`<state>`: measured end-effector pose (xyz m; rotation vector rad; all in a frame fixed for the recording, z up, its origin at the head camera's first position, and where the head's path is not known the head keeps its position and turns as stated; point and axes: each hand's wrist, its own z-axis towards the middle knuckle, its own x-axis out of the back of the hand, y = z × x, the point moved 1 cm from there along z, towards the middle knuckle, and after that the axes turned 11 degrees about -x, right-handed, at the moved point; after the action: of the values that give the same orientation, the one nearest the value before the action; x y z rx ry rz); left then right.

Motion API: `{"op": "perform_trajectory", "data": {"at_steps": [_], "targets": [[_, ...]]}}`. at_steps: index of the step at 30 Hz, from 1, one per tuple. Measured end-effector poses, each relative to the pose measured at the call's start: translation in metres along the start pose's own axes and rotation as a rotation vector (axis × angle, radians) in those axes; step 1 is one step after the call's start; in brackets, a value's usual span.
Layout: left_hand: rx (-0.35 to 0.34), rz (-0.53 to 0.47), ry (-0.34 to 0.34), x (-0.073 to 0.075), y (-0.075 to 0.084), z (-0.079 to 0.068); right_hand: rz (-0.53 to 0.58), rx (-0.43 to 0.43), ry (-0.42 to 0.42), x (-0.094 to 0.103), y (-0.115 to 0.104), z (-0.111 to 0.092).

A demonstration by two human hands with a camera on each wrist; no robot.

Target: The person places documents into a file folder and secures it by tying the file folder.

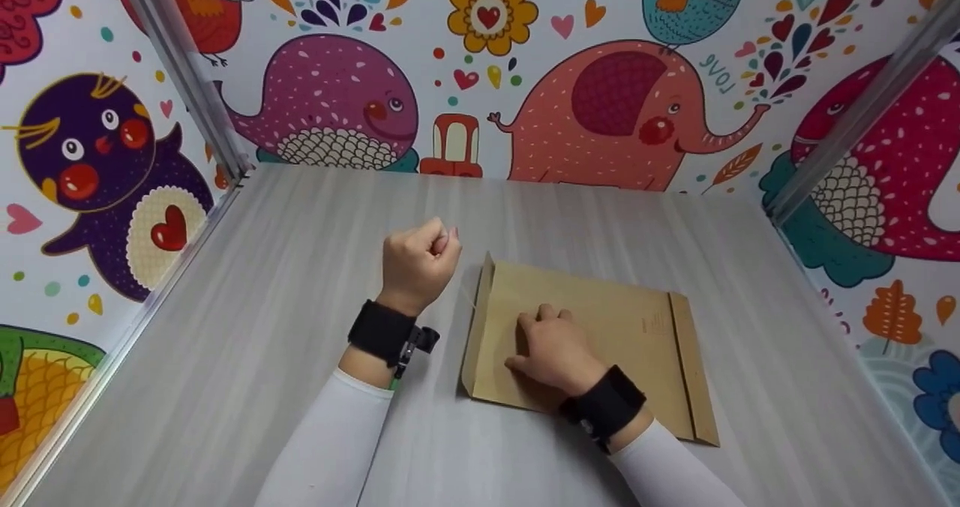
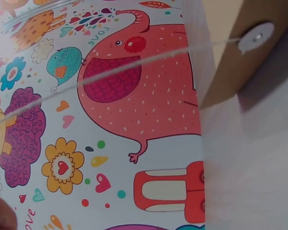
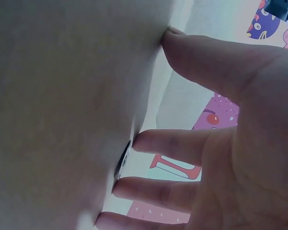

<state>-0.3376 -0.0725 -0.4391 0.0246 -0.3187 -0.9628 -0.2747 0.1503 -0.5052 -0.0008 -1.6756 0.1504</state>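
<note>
A brown paper envelope point(image 1: 607, 297) lies on the table, with its left flap edge raised. My left hand point(image 1: 421, 263) is curled into a fist above the table, left of that flap, and grips a thin white string point(image 2: 189, 47). In the left wrist view the string stretches taut from a white round button point(image 2: 256, 38) on the flap towards the hand. My right hand point(image 1: 559, 349) rests on the envelope near its left part, fingers spread and fingertips pressing the paper. A dark disc point(image 3: 122, 160) shows beside its fingertips in the right wrist view.
The pale wood-grain table point(image 1: 300, 267) is bounded by printed cartoon walls point(image 1: 480, 102) at the back and sides. Metal posts point(image 1: 184, 72) stand at the back corners. A second folded strip point(image 1: 694, 368) runs along the envelope's right end.
</note>
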Motion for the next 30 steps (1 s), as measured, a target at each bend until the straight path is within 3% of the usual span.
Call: {"op": "perform_trajectory", "data": {"at_steps": [5,11,15,18,21,26,30], "targets": [[0.066,-0.123,-0.063,-0.001,0.005,0.000,-0.006,-0.012,0.000,-0.001,0.000,0.000],[0.126,-0.341,-0.324,-0.003,0.018,0.003,0.022,-0.010,-0.007,0.004,0.003,0.001],[0.093,-0.427,-0.397,-0.008,0.031,0.002,0.080,0.006,-0.009,0.006,0.006,0.001],[0.077,-0.505,-0.424,-0.013,0.041,0.002,0.243,0.044,0.032,0.011,0.008,0.002],[0.076,-0.584,-0.478,-0.019,0.051,0.001,0.514,0.127,0.069,0.019,0.009,0.002],[0.088,-0.722,-0.522,-0.028,0.065,-0.003,0.878,0.279,0.050,0.026,0.006,0.002],[0.117,-0.815,-0.540,-0.031,0.069,-0.004,1.011,0.221,0.107,0.028,0.005,0.004]]}}
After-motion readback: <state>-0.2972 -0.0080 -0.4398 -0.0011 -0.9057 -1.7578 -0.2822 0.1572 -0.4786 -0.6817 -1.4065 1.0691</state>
